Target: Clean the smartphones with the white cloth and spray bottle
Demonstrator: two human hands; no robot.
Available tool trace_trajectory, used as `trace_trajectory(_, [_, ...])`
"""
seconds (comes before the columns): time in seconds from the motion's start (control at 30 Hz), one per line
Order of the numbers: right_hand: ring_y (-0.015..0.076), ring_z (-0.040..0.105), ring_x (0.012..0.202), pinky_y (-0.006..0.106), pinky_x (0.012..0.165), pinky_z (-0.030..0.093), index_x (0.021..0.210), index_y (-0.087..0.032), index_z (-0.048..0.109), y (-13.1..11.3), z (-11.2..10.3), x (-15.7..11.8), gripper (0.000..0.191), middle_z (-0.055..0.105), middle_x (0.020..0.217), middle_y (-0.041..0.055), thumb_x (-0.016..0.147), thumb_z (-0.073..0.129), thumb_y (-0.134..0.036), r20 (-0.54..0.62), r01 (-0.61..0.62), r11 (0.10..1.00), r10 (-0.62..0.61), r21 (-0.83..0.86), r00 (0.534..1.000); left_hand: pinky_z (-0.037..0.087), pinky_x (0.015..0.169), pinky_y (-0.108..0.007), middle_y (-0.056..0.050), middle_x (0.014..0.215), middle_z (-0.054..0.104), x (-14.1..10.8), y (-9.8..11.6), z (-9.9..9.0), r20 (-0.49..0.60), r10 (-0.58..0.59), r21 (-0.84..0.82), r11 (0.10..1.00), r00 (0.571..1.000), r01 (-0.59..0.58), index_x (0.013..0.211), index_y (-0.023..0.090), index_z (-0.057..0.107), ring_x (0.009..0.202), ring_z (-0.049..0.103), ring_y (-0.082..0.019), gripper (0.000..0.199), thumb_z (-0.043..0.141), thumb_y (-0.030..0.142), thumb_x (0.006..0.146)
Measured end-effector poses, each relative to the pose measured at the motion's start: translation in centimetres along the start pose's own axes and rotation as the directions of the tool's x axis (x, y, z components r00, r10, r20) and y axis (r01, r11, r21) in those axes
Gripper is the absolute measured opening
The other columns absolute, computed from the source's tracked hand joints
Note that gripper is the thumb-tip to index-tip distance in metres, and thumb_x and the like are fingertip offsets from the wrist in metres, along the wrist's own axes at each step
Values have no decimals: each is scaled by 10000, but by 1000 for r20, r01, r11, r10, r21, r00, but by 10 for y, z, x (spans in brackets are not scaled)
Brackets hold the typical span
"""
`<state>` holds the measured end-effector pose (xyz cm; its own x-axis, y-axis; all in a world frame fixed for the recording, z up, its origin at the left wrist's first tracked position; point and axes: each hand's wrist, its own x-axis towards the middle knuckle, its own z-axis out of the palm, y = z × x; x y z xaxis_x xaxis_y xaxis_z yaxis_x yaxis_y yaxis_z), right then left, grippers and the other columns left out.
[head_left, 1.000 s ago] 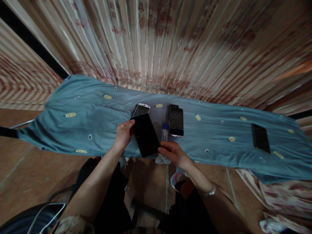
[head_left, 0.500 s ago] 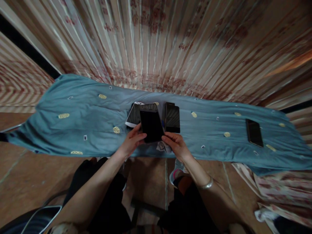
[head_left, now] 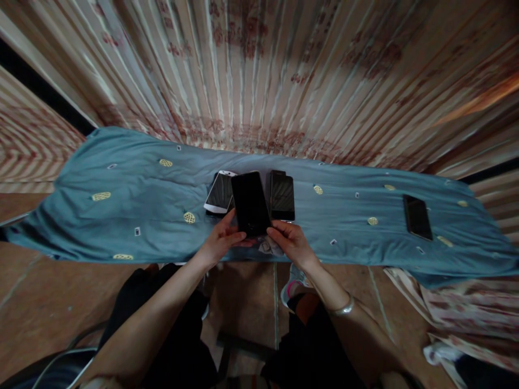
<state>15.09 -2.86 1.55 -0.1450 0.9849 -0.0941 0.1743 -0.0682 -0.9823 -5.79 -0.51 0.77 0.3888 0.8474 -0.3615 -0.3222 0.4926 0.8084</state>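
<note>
A black smartphone [head_left: 250, 202] with a dark screen is held up between both hands over the cloth. My left hand [head_left: 222, 237] grips its lower left corner, thumb on the front. At the lower right corner, my right hand [head_left: 292, 243] pinches the phone's edge, and a crumpled greyish cloth [head_left: 270, 246] hangs beside those fingers; whether they hold it too is hard to see. Just behind, a white-framed phone [head_left: 220, 193] lies at the left on top of something dark. Dark phones [head_left: 283, 197] lie overlapped to the right of the held one.
Another dark phone [head_left: 417, 217] lies apart at the right on the teal patterned cloth [head_left: 340, 216] covering the long table. A pleated floral curtain [head_left: 259, 81] hangs along the far side. Below the near edge are my legs and the tiled floor [head_left: 243, 292].
The held phone has tilted slightly, so the curtain's reflection has gone from its screen. Both hands keep their hold. The whole view has shifted a little.
</note>
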Motion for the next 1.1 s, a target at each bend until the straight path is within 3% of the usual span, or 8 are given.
trace_trajectory(0.13, [129,451,624,241,574,368,685,-210,593,-1,-10,-3,469,529,631,-21,861,624,-643,0,17,997,-17,-78,1000,610,719,-369,-57,871,797,6,-5,3,10,-5,43,999,1000,5,1532,217,444,768,762,-266,1019,894,233,617])
trace_trajectory(0.3, [114,410,570,234,534,338,690,-211,614,-3,-23,-9,462,493,581,-40,866,610,-638,-37,24,995,-27,-97,999,535,952,-385,-69,1113,773,19,-8,12,-36,147,167,976,988,-139,1258,173,706,1073,687,-277,715,890,184,567])
trace_trajectory(0.5, [113,472,554,224,507,352,660,-206,603,3,-35,-11,532,588,592,-16,806,635,-717,-104,-43,999,41,-15,994,527,930,-366,-57,1025,769,34,-11,27,21,201,188,961,979,-201,1203,161,729,994,687,-227,599,871,220,624])
trace_trajectory(0.7, [102,480,487,229,481,372,639,-209,606,14,-42,-5,560,628,579,-7,733,661,-758,-150,-122,989,133,82,980,521,946,-384,-45,986,764,55,-26,32,-96,230,206,957,969,-207,1177,149,736,939,690,-201,629,890,290,583])
trace_trajectory(0.8, [109,498,494,228,478,381,643,-212,598,21,-43,0,570,628,584,-3,702,664,-775,-193,-128,987,145,95,970,529,954,-404,-59,1002,769,64,-30,33,-93,267,241,941,959,-239,1183,143,736,951,696,-220,644,884,325,583])
trace_trajectory(0.97, [111,435,488,239,461,300,680,-205,649,27,-49,4,541,565,557,-15,783,599,-734,-300,-80,989,38,-128,953,547,956,-433,-89,1056,763,72,-29,37,-48,330,360,886,943,-292,1235,136,713,970,707,-249,639,829,373,653])
trace_trajectory(1.1, [138,505,539,257,520,342,739,-199,705,27,-54,3,504,613,588,3,834,560,-673,-359,-79,954,-32,-290,933,591,887,-419,-108,1166,697,77,-32,37,4,409,479,800,913,-361,1240,157,702,915,703,-221,668,851,314,609])
